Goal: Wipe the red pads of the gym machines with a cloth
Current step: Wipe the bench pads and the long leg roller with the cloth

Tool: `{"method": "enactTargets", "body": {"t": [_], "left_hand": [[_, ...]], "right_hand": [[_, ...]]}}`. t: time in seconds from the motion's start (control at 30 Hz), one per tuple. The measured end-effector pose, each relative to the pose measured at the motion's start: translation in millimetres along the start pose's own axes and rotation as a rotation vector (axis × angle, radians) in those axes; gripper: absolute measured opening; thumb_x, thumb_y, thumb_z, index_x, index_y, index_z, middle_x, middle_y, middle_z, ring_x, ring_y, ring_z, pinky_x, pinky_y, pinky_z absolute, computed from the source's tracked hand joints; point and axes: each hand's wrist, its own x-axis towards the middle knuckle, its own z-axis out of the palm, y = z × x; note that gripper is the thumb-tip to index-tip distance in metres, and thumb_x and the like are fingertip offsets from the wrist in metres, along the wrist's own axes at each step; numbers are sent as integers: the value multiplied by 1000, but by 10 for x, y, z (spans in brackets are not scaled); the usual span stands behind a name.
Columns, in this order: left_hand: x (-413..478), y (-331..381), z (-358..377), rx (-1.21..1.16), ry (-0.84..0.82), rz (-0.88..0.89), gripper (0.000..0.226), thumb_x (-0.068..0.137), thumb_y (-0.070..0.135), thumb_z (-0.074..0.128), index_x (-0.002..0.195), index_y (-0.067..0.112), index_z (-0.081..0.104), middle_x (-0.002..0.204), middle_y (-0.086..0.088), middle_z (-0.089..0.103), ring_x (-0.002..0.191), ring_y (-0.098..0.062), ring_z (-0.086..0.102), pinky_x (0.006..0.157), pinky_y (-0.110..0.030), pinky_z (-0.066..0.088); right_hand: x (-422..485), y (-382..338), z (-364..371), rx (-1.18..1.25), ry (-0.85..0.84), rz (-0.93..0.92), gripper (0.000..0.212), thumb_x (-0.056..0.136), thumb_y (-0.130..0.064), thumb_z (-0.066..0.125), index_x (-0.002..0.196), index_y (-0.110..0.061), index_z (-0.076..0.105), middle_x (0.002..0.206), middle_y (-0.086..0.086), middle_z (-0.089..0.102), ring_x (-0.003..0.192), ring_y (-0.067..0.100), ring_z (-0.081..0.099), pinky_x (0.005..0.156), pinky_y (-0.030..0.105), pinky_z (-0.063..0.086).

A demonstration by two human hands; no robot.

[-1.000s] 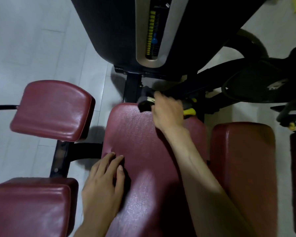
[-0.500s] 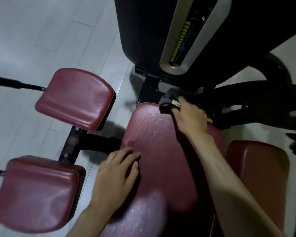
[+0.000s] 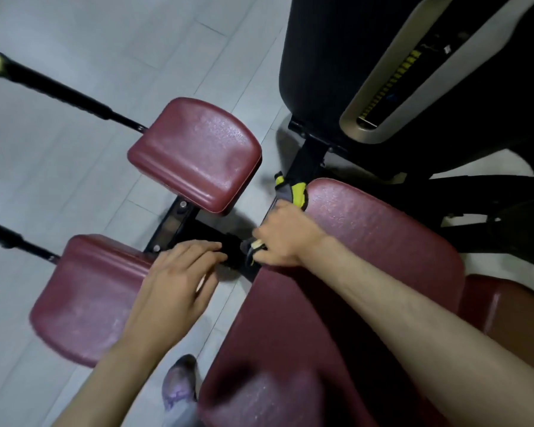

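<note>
Gripping a grey-and-yellow cloth (image 3: 292, 192) at the left edge of the big red seat pad (image 3: 367, 241): right hand (image 3: 285, 234), fingers curled round the cloth, one bunched end poking out beyond the knuckles. Left hand (image 3: 179, 278) loose and flat, fingers straight, holding nothing, fingertips over the black frame crossbar (image 3: 208, 232) just beside the seat; touching it or not, cannot tell. Further left, an upper side pad (image 3: 198, 152) and a lower side pad (image 3: 84, 297), both red, each on a black bar (image 3: 59, 90). Behind the seat, a black weight-stack housing (image 3: 321, 72) with yellow plate labels. Near the bottom edge, a shoe (image 3: 179, 386) on grey floor tiles (image 3: 59, 180).
</note>
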Motion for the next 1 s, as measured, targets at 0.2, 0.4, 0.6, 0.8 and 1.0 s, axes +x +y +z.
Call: {"method": "enactTargets", "body": {"t": [0.2, 0.4, 0.6, 0.8, 1.0], "left_hand": [[-97, -264, -111, 64, -10, -25, 26, 95, 24, 52, 115, 19, 70, 120, 6, 67, 112, -22, 61, 85, -43, 51], [-220, -265, -122, 41, 0, -58, 26, 95, 22, 50, 111, 19, 70, 114, 6, 67, 107, -19, 60, 81, -40, 52], [-408, -337, -168, 6, -15, -4, 29, 96, 25, 46, 114, 19, 68, 115, 6, 65, 107, -19, 60, 89, -43, 51], [-720, -482, -361, 13, -11, 41, 22, 95, 19, 61, 117, 21, 66, 111, 6, 66, 93, -18, 54, 77, -38, 51], [-1158, -748, -379, 101, -32, 98, 30, 88, 18, 67, 118, 20, 64, 105, 1, 66, 89, -24, 54, 70, -37, 46]], "right_hand": [[-190, -404, 235, 125, 142, -193, 42, 85, -59, 41, 82, -23, 63, 76, -3, 69, 75, 24, 62, 78, 39, 40], [83, 617, -44, 15, 74, 167, 46, 89, -62, 37, 100, -25, 62, 94, 10, 72, 94, 34, 67, 86, 41, 46], [-14, 109, 83, 89, 181, 235, 40, 85, -56, 42, 83, -21, 60, 79, 5, 70, 82, 30, 64, 91, 42, 43], [-343, -1654, 153, 310, 163, 91, 38, 78, -55, 42, 79, -21, 60, 76, 3, 68, 76, 28, 61, 84, 42, 44], [-468, -2034, 262, 178, 131, -43, 39, 78, -58, 50, 89, -22, 59, 82, -1, 70, 82, 24, 62, 85, 39, 46]]}}
